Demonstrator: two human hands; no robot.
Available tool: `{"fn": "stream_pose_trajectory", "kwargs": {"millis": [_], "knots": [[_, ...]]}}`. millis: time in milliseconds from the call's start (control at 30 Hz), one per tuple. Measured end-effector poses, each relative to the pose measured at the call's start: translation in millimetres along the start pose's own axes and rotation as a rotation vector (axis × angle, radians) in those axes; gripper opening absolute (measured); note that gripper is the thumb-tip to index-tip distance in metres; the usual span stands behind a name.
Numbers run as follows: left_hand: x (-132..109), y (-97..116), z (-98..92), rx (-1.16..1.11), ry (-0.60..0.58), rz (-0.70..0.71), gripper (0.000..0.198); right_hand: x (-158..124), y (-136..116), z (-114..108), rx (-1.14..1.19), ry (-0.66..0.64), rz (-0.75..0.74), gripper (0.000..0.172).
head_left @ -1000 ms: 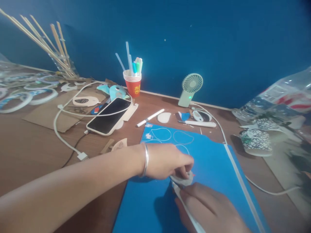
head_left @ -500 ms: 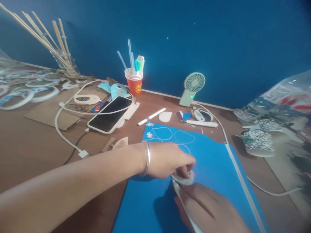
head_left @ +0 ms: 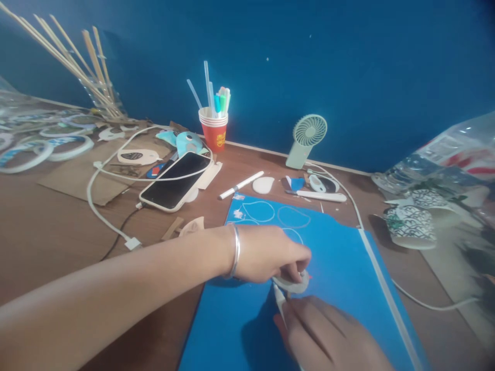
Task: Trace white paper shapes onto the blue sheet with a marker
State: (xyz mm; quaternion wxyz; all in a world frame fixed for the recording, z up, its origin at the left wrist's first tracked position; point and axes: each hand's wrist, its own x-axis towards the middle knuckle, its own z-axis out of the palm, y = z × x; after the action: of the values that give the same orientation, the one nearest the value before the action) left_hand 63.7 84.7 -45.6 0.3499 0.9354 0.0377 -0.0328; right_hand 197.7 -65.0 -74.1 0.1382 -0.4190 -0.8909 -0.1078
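A blue sheet (head_left: pixel 340 268) lies in front of me, with pale teardrop outlines (head_left: pixel 260 211) drawn near its far left corner. My left hand (head_left: pixel 268 253), a silver bangle at the wrist, reaches across it. Its bent fingers press a pale grey rounded cutout (head_left: pixel 294 286) flat against the sheet and hide part of it. A small red mark shows at the cutout's right edge. In my right hand (head_left: pixel 328 330) is a white pen (head_left: pixel 279 298), gripped with the fingers closed. The pen's tip meets the cutout's near left edge.
Behind the sheet lie a capped white pen (head_left: pixel 242 185), a white teardrop piece (head_left: pixel 263 185) and a white-handled craft knife (head_left: pixel 320 196). A small green fan (head_left: pixel 307 136) and a red paper cup (head_left: pixel 215 136) stand by the wall. A cabled phone (head_left: pixel 174 183) is left.
My right hand and the pen have shifted slightly, with the pen standing a little steeper at the cutout's edge. The left hand keeps its place on the cutout.
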Motion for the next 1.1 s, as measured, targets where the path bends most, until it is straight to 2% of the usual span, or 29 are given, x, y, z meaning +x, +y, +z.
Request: {"fn": "stream_pose_trajectory", "kwargs": {"millis": [567, 767, 933, 1100], "knots": [[0, -1, 0.7, -0.022, -0.027, 0.004, 0.028, 2, 0, -1, -0.004, -0.018, -0.014, 0.018], [0, -1, 0.9, 0.02, -0.025, 0.002, 0.028, 8, -1, -5, 0.041, 0.031, 0.039, 0.015], [0, 1, -0.8, 0.078, -0.037, -0.018, 0.03, 14, 0, -11, 0.14, -0.017, 0.124, 0.018], [1, 5, -3.2, 0.09, -0.048, -0.047, 0.03, 18, -1, -10, 0.113, -0.046, 0.121, 0.018]]}}
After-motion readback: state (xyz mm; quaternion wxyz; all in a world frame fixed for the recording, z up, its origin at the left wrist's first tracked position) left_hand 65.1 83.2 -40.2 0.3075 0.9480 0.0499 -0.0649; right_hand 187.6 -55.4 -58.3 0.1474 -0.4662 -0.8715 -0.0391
